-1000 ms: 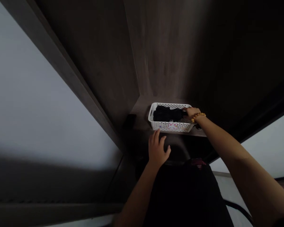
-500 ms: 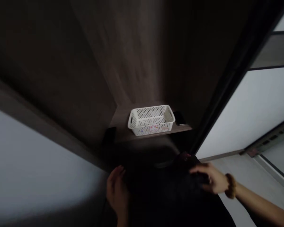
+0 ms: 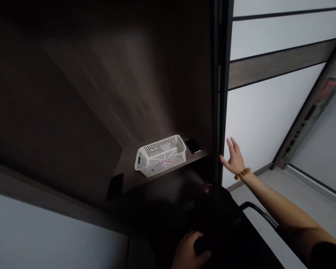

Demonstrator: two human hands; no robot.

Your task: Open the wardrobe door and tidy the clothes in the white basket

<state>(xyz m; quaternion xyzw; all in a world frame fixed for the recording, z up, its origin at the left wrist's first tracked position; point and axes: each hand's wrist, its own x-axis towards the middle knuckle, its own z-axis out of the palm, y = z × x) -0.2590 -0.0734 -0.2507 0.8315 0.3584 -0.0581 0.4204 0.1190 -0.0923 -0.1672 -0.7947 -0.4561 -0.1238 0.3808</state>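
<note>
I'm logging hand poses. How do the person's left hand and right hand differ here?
The left hand is low at the picture's bottom edge, fingers curled on a black bulky thing; the right hand is raised, fingers spread, holding nothing, beside the dark wardrobe door edge. The right wrist wears a brown bead bracelet; none shows by the left hand. Both are bare.

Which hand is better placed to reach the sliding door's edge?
Right, likely: the right hand hovers open beside the door edge; the left hand is low, gripping a dark bundle.
</note>
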